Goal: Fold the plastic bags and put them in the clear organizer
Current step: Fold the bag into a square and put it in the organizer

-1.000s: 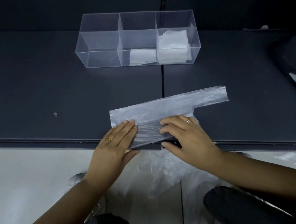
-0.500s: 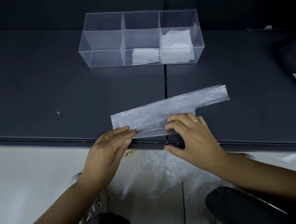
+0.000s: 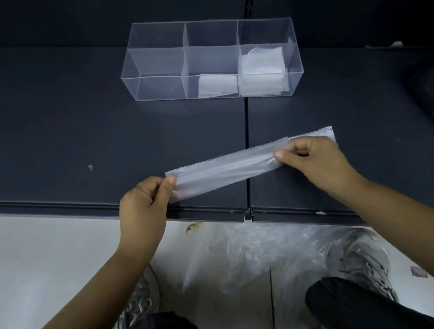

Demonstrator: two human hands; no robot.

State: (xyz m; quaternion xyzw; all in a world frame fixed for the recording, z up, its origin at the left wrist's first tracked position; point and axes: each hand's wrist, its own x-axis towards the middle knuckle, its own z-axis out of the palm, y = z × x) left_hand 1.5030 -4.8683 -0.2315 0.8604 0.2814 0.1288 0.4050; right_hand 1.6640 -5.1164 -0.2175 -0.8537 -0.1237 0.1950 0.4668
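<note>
The left hand (image 3: 144,198) pinches the left end of the narrow-folded plastic bag (image 3: 224,171); the right hand (image 3: 314,156) pinches near its right end. Hold it taut with edges aligned, then fold endwise.

Both forearms reach forward, the left hand (image 3: 145,204) and right hand (image 3: 314,158) each curled with thumb and fingertips pinched.
</note>
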